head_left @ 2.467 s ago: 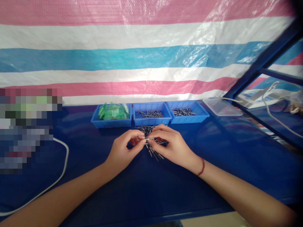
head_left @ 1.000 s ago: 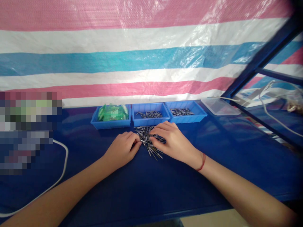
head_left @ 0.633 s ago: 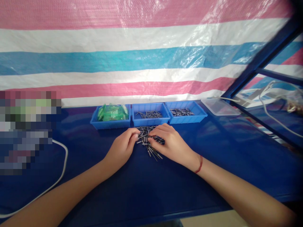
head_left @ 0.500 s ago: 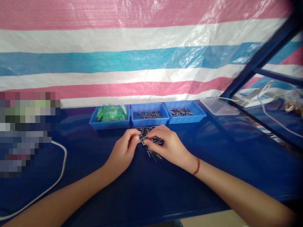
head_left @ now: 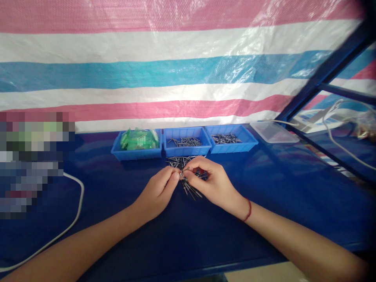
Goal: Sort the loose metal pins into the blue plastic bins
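A loose pile of blind rivets [head_left: 192,188], thin metal pins with thicker ends, lies on the blue table. Over the pile, my left hand [head_left: 160,188] is closed in a pinch on a small shiny metal piece, seemingly one rivet's end, between thumb and forefinger. My right hand [head_left: 213,178] pinches at nearly the same spot, its fingertips almost touching the left ones. A thin bit of rivet shows at its tips. Just behind the pile, the middle blue bin [head_left: 188,151] and the right blue bin [head_left: 235,147] hold more rivets.
The left blue bin [head_left: 136,155] holds green plastic packets [head_left: 139,140]. A clear plastic lid [head_left: 274,133] lies right of the bins, near a dark blue metal frame [head_left: 311,88]. A white cable [head_left: 80,199] curves along the left. Striped sheeting [head_left: 176,74] hangs behind.
My hands have come together: the left moved slightly right, and the right thumb and forefinger closed into a pinch at the left fingertips. The bins and pile look the same.
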A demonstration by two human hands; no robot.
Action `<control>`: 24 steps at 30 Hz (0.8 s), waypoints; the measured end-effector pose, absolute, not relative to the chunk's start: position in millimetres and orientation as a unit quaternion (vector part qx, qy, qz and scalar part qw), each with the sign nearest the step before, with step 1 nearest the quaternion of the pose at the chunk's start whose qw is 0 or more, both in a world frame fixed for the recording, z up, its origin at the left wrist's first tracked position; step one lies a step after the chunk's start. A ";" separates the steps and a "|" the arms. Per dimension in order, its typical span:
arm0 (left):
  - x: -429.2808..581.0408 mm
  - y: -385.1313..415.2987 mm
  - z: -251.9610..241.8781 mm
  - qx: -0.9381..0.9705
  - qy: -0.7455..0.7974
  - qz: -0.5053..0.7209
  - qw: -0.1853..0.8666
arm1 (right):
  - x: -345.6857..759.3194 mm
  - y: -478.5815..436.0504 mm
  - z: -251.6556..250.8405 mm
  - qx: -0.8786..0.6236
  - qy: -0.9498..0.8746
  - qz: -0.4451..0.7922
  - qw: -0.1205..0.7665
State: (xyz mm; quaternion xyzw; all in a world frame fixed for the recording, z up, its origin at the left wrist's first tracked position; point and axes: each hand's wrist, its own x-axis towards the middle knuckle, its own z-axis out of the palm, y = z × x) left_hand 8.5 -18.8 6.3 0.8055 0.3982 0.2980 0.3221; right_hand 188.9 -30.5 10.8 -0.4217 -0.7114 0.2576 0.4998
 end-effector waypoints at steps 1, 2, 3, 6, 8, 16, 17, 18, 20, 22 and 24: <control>8.8 -18.9 6.7 0.812 0.392 0.291 0.319 | 189.4 -30.3 10.9 -0.423 -0.710 0.255 0.501; 9.1 -18.9 6.9 0.818 0.387 0.287 0.314 | 189.8 -30.2 10.9 -0.424 -0.709 0.253 0.503; 9.3 -18.8 7.0 0.822 0.384 0.284 0.310 | 190.1 -30.1 10.6 -0.424 -0.709 0.251 0.504; 9.4 -18.4 6.0 0.824 0.385 0.285 0.303 | 190.4 -30.3 9.9 -0.421 -0.711 0.253 0.504; 8.9 -18.0 4.7 0.822 0.388 0.287 0.302 | 190.2 -30.6 9.9 -0.419 -0.711 0.255 0.503; 6.9 -16.8 0.0 0.795 0.413 0.329 0.297 | 189.7 -29.8 10.8 -0.422 -0.713 0.256 0.497; 6.7 -16.5 -0.3 0.792 0.416 0.334 0.298 | 189.8 -29.6 10.7 -0.423 -0.714 0.256 0.496; 6.4 -16.3 -0.4 0.789 0.416 0.339 0.299 | 190.0 -29.4 10.5 -0.423 -0.715 0.255 0.495; 5.9 -15.9 -0.4 0.785 0.416 0.349 0.299 | 190.5 -28.8 10.0 -0.426 -0.717 0.254 0.490; 5.7 -15.9 0.1 0.783 0.415 0.359 0.294 | 191.0 -28.3 9.2 -0.426 -0.720 0.255 0.485; 5.7 -16.2 0.7 0.783 0.414 0.365 0.287 | 190.9 -27.9 8.2 -0.425 -0.724 0.256 0.479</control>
